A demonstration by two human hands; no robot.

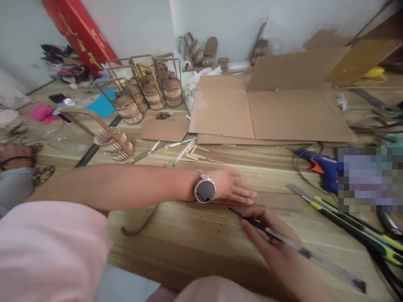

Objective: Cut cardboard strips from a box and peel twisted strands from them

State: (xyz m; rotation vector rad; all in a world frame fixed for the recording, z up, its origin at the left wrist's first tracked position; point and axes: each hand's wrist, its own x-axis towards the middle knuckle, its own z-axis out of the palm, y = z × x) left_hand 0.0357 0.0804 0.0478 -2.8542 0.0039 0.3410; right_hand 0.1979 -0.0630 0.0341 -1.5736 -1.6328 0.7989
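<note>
Brown and thin, the strip (275, 201) lies on the bench (189, 245) under the left hand (228, 184), which is spread flat, gripping nothing. It looks light, stiffish, perhaps easily split; best pressed flat along its length. The right hand (277, 239) pinches a pen-like tool (304, 252).

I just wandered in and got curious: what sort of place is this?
Probably a craft workshop: little tall-handled baskets stand on a wooden table, along with a blue glue gun and a black-and-green utility knife.
</note>
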